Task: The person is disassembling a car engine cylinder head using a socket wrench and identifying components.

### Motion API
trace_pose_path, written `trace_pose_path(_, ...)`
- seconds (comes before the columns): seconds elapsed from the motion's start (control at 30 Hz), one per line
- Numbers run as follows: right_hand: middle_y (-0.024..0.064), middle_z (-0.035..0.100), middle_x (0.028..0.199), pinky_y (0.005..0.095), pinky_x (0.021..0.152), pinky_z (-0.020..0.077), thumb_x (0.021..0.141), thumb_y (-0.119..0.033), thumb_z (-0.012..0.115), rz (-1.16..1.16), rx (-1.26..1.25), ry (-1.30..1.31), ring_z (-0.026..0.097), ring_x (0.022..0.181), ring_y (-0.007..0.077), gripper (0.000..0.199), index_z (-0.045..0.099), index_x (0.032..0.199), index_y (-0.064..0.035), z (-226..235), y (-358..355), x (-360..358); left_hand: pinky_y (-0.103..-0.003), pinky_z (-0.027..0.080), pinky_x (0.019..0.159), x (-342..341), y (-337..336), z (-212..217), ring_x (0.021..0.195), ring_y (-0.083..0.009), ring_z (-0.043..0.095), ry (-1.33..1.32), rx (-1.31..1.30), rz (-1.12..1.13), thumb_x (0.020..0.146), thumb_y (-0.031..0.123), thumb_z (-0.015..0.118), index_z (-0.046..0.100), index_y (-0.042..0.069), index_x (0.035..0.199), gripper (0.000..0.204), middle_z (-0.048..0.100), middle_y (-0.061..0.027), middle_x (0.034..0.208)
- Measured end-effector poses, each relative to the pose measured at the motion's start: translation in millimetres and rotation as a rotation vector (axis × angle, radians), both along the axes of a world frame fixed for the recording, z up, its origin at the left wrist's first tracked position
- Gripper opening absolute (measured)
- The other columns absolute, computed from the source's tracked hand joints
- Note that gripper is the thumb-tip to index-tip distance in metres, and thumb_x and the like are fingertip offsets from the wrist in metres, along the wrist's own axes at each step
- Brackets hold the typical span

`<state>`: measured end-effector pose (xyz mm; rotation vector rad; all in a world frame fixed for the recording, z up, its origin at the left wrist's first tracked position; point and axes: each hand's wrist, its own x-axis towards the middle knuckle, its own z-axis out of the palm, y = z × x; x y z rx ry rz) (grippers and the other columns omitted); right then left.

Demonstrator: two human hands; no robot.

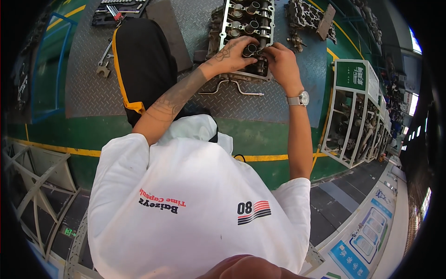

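Observation:
In front of me an engine cylinder head [224,31] with round tubes and a camshaft [264,24] lies on the patterned metal plate. Both hands are at its near end. My left hand [231,57] curves its thumb and forefinger around a dark round tube [251,48]; any small part between them is hidden. Just right of it, my right hand [280,61] has its fingertips pinched together over the camshaft side. What they pinch is too small to make out. A bent speed brace [238,85] rests on the plate by the near edge of the head.
A tool case [134,15] sits at the far left, with wrenches [105,55] near my black-trousered knee [145,51]. A flat brown board [168,35] lies beside the engine. More engine parts [298,16] are at the far right. A white-framed cabinet [350,104] stands right.

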<state>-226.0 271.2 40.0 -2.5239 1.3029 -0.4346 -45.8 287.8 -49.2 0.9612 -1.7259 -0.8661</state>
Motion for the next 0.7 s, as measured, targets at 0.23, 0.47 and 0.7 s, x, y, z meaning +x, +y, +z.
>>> trace_pose_path(0.23,0.0123,0.061,0.085,0.0439,0.068,0.0486,0.082,-0.01,0.064,-0.033,0.038,0.025,0.06,0.077,0.0348,0.013,0.068,0.093,-0.0038,-6.3,4.0,5.1,-0.038,0.05,0.085,-11.4,-5.2,-7.2,0.1,-0.0335,0.061,-0.007,-0.087,0.085,0.074,0.006,0.071,0.057,0.002,0.112,0.04,0.06,-0.0142,0.107)
trace_pose_path(0.47,0.0103,0.06,0.076,0.0434,0.067,0.0483,0.08,-0.01,0.066,0.042,-0.138,0.041,0.058,0.076,0.0319,0.009,0.064,0.088,-0.0055,-15.0,1.2,6.8,-0.039,0.05,0.084,-14.6,-7.7,-18.0,0.099,-0.0338,0.06,0.017,-0.123,0.067,0.074,0.009,0.073,0.057,0.002,0.11,0.039,0.059,-0.0141,0.105)
trace_pose_path(0.7,0.01,0.059,0.087,0.0406,0.069,0.0506,0.074,-0.004,0.063,0.015,-0.206,0.292,0.058,0.084,0.0311,0.023,0.059,0.096,-0.0055,-16.0,12.4,11.4,-0.038,0.049,0.085,-19.4,-9.4,-30.3,0.097,-0.0331,0.06,0.026,-0.135,0.103,0.076,0.016,0.074,0.059,0.002,0.108,0.038,0.059,-0.0133,0.105)
